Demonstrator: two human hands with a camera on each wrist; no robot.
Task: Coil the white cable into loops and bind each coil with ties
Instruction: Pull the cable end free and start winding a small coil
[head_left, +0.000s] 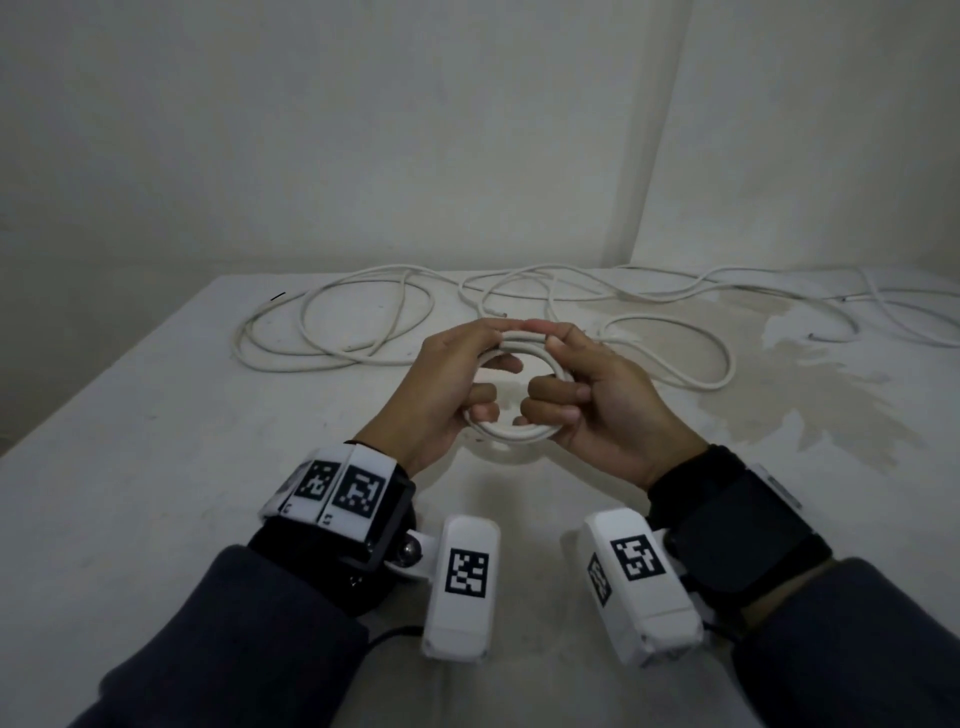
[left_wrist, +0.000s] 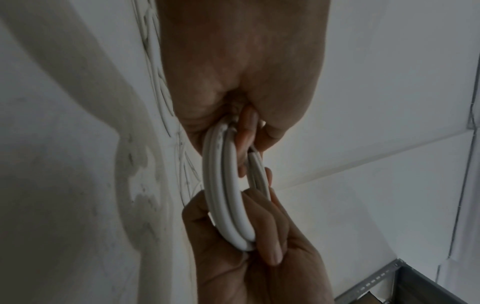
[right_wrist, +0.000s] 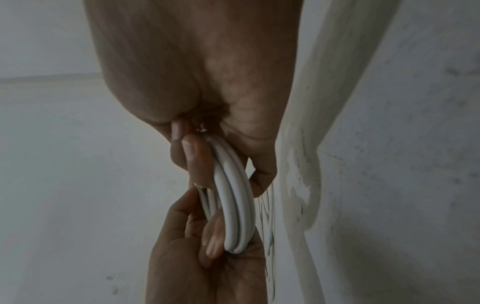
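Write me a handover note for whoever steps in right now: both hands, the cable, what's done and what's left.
Left hand: grips the left side of the small white coil, fingers curled round it.
Right hand: grips the coil's right side the same way.
The coil is held above the table, several loops wound tight.
Loose white cable sprawls across the far side of the table.
Done: one coil formed. No tie visible on it.
Left: bind this coil, then coil and bind the loose cable.
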